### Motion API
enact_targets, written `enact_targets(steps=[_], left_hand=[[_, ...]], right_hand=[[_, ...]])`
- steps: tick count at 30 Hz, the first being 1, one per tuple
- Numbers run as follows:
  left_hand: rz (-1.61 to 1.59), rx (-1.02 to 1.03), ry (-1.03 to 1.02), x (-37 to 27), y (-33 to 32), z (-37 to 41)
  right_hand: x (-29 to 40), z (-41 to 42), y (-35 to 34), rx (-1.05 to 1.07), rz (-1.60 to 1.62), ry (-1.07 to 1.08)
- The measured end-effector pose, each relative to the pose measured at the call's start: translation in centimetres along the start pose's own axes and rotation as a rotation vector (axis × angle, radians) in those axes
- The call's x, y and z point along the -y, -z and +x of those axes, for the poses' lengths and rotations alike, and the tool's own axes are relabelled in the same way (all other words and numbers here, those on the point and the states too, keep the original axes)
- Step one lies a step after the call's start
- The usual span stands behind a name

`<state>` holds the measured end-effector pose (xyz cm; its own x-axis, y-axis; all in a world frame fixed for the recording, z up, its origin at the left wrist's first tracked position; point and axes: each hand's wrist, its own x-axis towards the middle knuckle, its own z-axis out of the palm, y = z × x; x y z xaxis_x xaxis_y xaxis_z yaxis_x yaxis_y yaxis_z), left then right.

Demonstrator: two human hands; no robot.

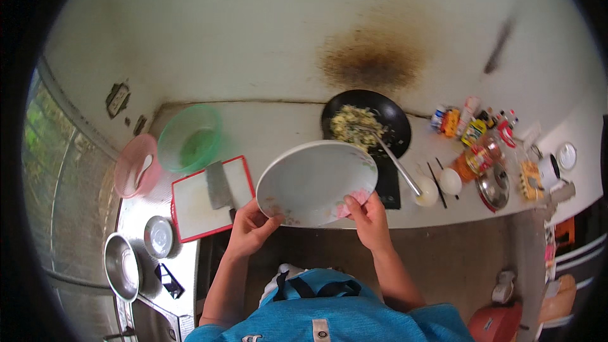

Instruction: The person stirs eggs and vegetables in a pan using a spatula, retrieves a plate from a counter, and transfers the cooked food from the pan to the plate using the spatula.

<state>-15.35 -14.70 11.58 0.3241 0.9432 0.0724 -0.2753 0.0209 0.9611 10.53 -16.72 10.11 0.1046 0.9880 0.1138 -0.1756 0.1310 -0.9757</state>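
A large white plate with pink flowers (316, 180) is tilted in front of me, above the counter's front edge. My left hand (256, 228) grips its lower left rim, and my right hand (368, 216) pinches the lower right rim with the thumb on top. Just beyond the plate stands a black wok (399, 128) holding chopped, yellow-green cooked food (354, 123). A metal-handled utensil (396, 164) leans out of the wok toward the right, its lower end in the food. Part of a black cooktop (388, 185) shows beneath, partly hidden by the plate.
Left: a cleaver (218, 185) on a red-edged cutting board (190, 209), a green basin (166, 145), a pink basin (121, 171), a metal bowl (111, 266) near the sink. Right: white bowls (450, 181), black chopsticks (437, 185), an oil bottle (475, 156), a pot lid (493, 187), several condiments.
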Motion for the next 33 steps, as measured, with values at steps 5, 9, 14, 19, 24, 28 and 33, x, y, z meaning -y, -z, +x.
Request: enact_targets(steps=[5, 9, 14, 19, 24, 28, 33], left_hand=[[0.093, 0.290, -0.003, 2.5, -9.2, 1.3], [0.089, 0.492, -0.075, 4.5, -18.5, 3.4], [0.033, 0.619, -0.104, 7.2, -25.6, 5.2], [0.052, 0.665, -0.139, 7.3, -29.9, 5.5], [0.095, 0.652, -0.115, 8.1, -31.5, 5.7], [0.159, 0.604, -0.137, 8.0, -31.8, 5.7], [0.071, 0.548, -0.087, 9.4, -29.9, 5.9]], right_hand=[[2.4, -6.0, 9.2, -0.295, -0.086, 0.084], [3.2, -9.8, 17.1, -0.500, -0.082, 0.179], [4.9, -12.7, 22.4, -0.658, -0.013, 0.292], [5.7, -14.5, 25.5, -0.732, -0.021, 0.329], [5.9, -15.1, 27.3, -0.707, -0.035, 0.322], [5.4, -14.4, 27.9, -0.688, -0.027, 0.313], [5.1, -12.9, 27.1, -0.661, -0.059, 0.220]])
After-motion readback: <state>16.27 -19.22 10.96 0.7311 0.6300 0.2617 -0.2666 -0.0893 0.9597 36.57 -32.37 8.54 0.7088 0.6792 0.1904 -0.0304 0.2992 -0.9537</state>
